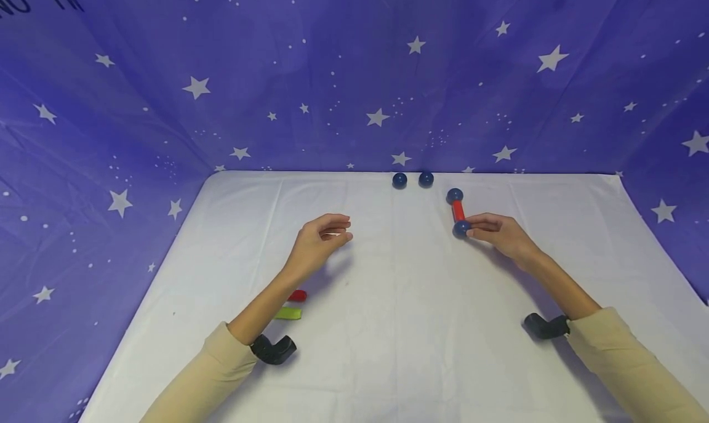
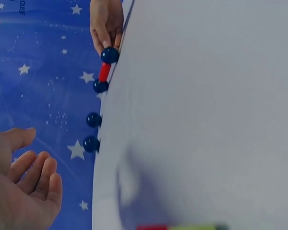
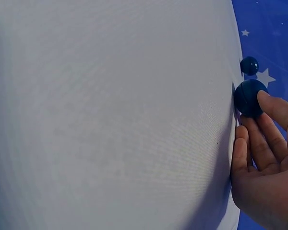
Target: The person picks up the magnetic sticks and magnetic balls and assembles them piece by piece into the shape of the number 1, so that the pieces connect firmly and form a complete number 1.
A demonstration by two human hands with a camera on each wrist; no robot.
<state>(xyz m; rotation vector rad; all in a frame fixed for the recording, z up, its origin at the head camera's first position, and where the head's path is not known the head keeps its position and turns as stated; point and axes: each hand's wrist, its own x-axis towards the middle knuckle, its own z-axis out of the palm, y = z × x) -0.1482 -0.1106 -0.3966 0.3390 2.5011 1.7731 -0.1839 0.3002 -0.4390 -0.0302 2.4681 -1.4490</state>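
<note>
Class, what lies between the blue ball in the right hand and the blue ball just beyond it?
A red rod lies between the held ball and the farther ball, seen in the head view.

Red stick (image 1: 458, 210) between blue balls (image 1: 455, 195)

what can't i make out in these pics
- Head view: red piece and green piece, left ends hidden behind the left forearm.
- Left wrist view: dark shape, blurred and cut off by the bottom edge.
- Right wrist view: held blue ball, partly covered by the right hand.
- Head view: lettering, cut off by the left edge.
</note>
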